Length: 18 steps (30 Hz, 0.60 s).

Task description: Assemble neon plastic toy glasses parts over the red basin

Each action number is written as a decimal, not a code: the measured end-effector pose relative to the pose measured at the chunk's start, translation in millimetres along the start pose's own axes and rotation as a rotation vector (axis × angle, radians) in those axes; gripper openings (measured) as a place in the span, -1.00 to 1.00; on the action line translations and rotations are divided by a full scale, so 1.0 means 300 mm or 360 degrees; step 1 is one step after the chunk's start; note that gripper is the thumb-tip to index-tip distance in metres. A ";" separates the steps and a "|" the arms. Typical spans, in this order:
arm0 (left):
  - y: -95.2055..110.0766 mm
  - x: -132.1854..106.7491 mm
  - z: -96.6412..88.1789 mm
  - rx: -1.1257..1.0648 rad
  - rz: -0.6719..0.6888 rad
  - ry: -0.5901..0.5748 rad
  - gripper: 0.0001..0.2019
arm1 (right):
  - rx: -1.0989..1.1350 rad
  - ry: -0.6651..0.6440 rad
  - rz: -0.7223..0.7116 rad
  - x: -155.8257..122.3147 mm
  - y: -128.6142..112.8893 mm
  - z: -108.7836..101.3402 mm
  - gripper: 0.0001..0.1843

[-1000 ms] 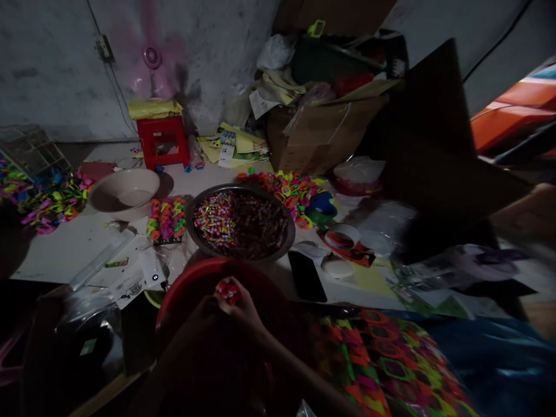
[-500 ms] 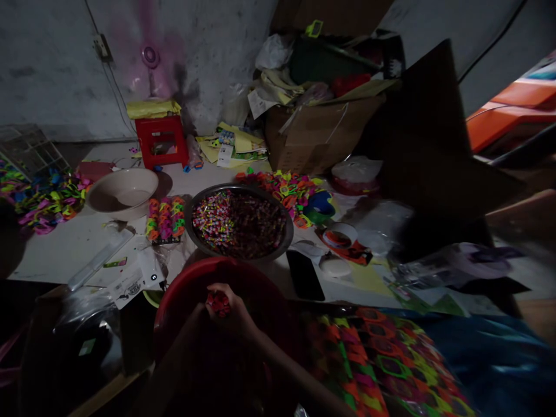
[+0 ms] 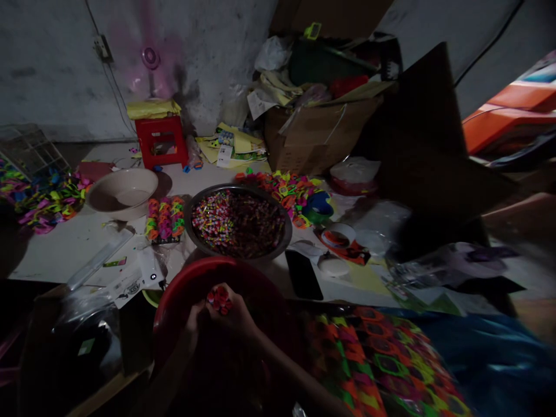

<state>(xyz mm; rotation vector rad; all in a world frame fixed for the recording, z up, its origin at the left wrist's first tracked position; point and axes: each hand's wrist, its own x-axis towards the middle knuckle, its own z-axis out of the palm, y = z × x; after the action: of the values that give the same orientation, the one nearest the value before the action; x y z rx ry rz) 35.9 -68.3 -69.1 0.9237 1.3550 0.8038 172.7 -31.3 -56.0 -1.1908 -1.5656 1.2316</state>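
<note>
Both hands meet over a red plastic basin point(image 3: 182, 289) near the bottom centre. My right hand point(image 3: 234, 318) is closed around a small bunch of red pieces point(image 3: 219, 298). My left hand point(image 3: 191, 324) is in deep shadow and touches the same bunch from the left, fingers curled. Just beyond the basin stands a metal bowl point(image 3: 282, 223) full of small multicoloured pieces.
A beige bowl point(image 3: 123, 191), a pack of coloured rings point(image 3: 165, 219), a black phone point(image 3: 303, 274) and a pile of bright plastic toys point(image 3: 289, 191) lie on the floor. A red stool point(image 3: 161, 141) and a cardboard box point(image 3: 319, 136) stand by the wall. Patterned cloth point(image 3: 382, 365) covers my lap.
The hands with the red bunch shifted slightly left and down over the red basin, then lifted a little. Everything else stays put.
</note>
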 end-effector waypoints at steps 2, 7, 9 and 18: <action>0.013 -0.001 -0.005 -0.0014 0.0008 0.0013 -0.60 | -0.0035 -0.0017 -0.0023 0.000 -0.002 0.000 -0.81; 0.038 -0.012 -0.013 -0.0019 0.0016 0.0001 -0.66 | -0.0247 -0.0074 -0.0304 0.002 0.017 0.000 -0.90; 0.042 -0.018 -0.012 -0.0019 0.0013 -0.0014 -0.66 | -0.0265 -0.0112 -0.0403 0.003 0.031 -0.001 -0.86; 0.030 -0.031 0.004 -0.0038 -0.0050 -0.0061 -0.67 | -0.0317 -0.0153 -0.0496 0.005 0.058 -0.007 -0.80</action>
<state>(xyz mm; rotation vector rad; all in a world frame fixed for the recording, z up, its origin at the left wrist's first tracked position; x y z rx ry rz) 37.0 -72.7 -56.9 0.8931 1.3212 0.7733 177.8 -28.0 -72.5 -0.9716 -1.8986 0.9585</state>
